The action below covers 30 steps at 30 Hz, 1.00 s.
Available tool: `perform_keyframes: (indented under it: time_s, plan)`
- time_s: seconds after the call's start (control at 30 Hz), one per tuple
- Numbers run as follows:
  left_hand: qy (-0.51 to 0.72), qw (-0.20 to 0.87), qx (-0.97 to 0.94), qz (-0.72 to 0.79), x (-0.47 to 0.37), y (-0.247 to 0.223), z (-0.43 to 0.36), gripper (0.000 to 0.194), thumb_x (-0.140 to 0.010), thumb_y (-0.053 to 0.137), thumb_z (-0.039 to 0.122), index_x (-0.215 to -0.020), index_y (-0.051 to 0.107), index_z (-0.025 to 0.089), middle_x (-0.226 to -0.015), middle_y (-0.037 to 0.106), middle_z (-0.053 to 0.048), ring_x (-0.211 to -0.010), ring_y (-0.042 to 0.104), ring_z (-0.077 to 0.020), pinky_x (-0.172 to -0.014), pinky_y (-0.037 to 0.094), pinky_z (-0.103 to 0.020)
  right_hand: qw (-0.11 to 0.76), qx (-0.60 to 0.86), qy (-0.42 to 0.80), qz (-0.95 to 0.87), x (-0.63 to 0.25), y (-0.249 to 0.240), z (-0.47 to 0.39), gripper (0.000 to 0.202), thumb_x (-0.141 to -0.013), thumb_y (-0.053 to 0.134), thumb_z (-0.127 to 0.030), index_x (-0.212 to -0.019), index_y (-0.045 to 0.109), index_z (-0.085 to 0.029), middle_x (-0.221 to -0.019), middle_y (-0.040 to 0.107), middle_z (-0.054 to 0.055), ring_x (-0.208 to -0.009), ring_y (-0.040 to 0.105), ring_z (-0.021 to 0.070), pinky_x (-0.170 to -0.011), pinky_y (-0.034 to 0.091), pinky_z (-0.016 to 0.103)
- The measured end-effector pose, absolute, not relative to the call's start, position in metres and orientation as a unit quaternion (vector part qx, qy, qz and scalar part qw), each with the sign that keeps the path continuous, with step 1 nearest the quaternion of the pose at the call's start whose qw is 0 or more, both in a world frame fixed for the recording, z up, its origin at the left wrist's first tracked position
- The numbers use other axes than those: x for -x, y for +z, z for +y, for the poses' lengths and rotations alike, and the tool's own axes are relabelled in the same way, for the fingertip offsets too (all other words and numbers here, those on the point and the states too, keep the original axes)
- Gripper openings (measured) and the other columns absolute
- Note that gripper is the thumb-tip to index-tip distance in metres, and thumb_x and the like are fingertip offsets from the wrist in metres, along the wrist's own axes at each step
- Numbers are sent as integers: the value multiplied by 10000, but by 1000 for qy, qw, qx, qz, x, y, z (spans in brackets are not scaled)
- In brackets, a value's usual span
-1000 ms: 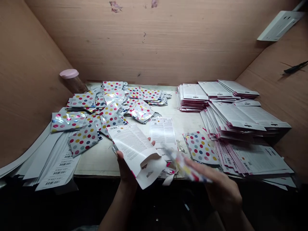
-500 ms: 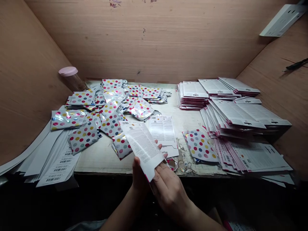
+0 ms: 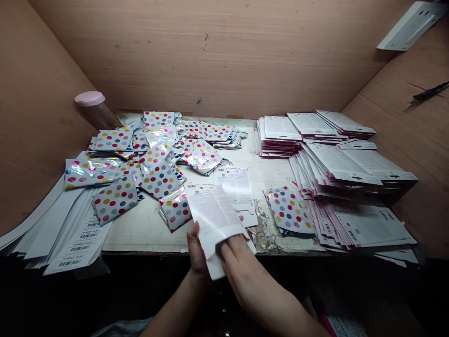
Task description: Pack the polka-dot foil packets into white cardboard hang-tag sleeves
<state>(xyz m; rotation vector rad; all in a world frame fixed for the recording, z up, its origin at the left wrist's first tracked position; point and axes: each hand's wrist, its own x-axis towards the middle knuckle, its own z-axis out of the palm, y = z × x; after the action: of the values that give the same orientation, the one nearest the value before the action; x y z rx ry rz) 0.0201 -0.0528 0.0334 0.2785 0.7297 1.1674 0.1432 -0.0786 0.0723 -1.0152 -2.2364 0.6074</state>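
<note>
A white printed cardboard sleeve [image 3: 212, 208] is tilted in front of me, over the table's front edge. My left hand [image 3: 197, 250] is closed around it from beneath, thumb at its left edge and a fingertip showing at the right. The fingers of my right hand [image 3: 245, 269] reach into the sleeve's near, open end. They are pressed together, their tips hidden inside, so whatever they hold does not show. Behind the sleeve, another white printed card [image 3: 240, 192] lies flat. A polka-dot foil pouch [image 3: 289, 210] rests on the table to the right.
Many polka-dot pouches [image 3: 159, 178] are heaped on the left, by a pink-lidded bottle [image 3: 90, 99]. Barcode label sheets [image 3: 75, 250] hang over the front left edge. Stacked white sleeves [image 3: 340, 161] fill the right. Wooden walls [image 3: 210, 70] enclose the table, with a power strip [image 3: 407, 28] upper right.
The sleeve has turned more upright and its near end has spread open. My right hand's fingers have gone into that opening. The view has shifted slightly.
</note>
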Motion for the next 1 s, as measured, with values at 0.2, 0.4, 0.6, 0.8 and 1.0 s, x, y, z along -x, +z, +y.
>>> perform_keyframes:
  time_s: [0.2, 0.4, 0.6, 0.8, 1.0]
  plan:
    - [520, 620, -280, 516, 7, 11, -23, 773, -756, 705, 261, -1428, 329, 195, -1319, 573, -141, -1221, 536, -325, -1050, 392, -514, 327, 497, 252, -763, -194, 53, -72, 231, -939, 455, -169, -1041, 653, -230, -1021, 656, 82, -968, 630, 222, -827, 557, 366]
    - [358, 160, -667, 634, 3, -2, -55, 627, -820, 654, 300, -1400, 429, 219, -1497, 328, -166, -1395, 257, -383, -1109, 227, -606, 356, 532, 213, -738, -186, -12, -32, 214, -951, 456, -204, -1043, 650, -204, -876, 572, 69, -873, 549, 222, -794, 497, 378]
    - [221, 100, -819, 520, 12, -21, -74, 634, -849, 596, 484, -1393, 446, 196, -1484, 410, -162, -1405, 286, -356, -1127, 234, -601, 314, 546, 155, -761, -184, -19, -20, 176, -942, 494, -250, -915, 662, -205, -851, 556, 59, -848, 497, 222, -798, 431, 376]
    - [226, 69, -817, 525, 10, -30, -73, 614, -855, 587, 489, -1376, 474, 183, -1485, 417, -158, -1413, 289, -343, -1134, 248, -578, 260, 529, 123, -798, -188, -21, -5, 150, -939, 521, -257, -855, 633, -201, -852, 559, 38, -853, 492, 205, -788, 366, 354]
    - [234, 73, -815, 525, 10, -31, -74, 613, -856, 592, 477, -1387, 463, 199, -1486, 422, -147, -1411, 299, -341, -1132, 248, -584, 216, 502, 97, -832, -184, -27, -4, 159, -950, 458, -188, -856, 586, -179, -906, 589, 67, -901, 485, 226, -823, 307, 385]
